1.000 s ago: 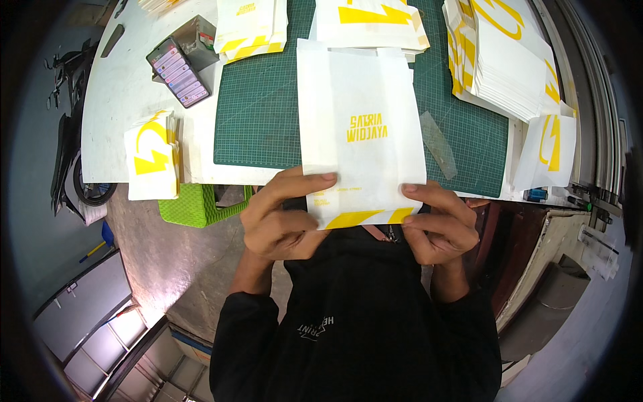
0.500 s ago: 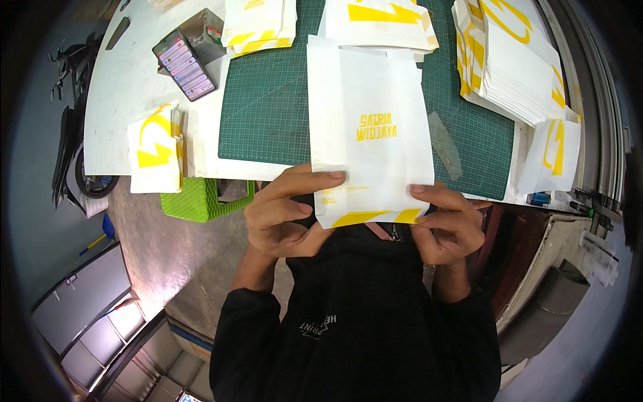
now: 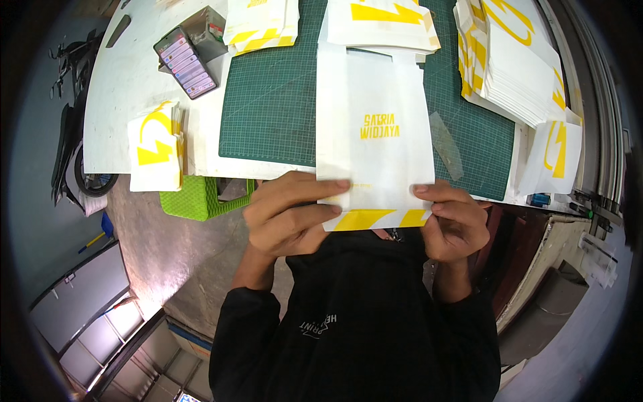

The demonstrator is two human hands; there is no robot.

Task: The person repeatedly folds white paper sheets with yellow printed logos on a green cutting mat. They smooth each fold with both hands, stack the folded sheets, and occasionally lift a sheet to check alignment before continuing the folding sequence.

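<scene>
A white paper bag [image 3: 375,157] with yellow print spans the space between my two hands, its lower end toward my chest. That end carries a folded band with yellow stripes. My left hand [image 3: 295,213] grips the bag's lower left edge, fingers on top and the thumb hidden beneath. At the lower right edge my right hand [image 3: 455,220] pinches the paper between thumb and fingers. The bag's far end lies over the green cutting mat [image 3: 268,110], close to a stack of like bags [image 3: 382,33].
More bag stacks lie at the far middle [image 3: 261,23], the right [image 3: 512,74] and the left table edge [image 3: 155,147]. A phone [image 3: 186,63] leans on a grey box [image 3: 204,33]. A clear strip [image 3: 445,144] rests on the mat. A green stool [image 3: 201,197] stands below the table.
The bag has shifted slightly right and turned a little straighter. My left fingers have moved down onto the folded band's edge. The bag's far opening now shows a gap.
</scene>
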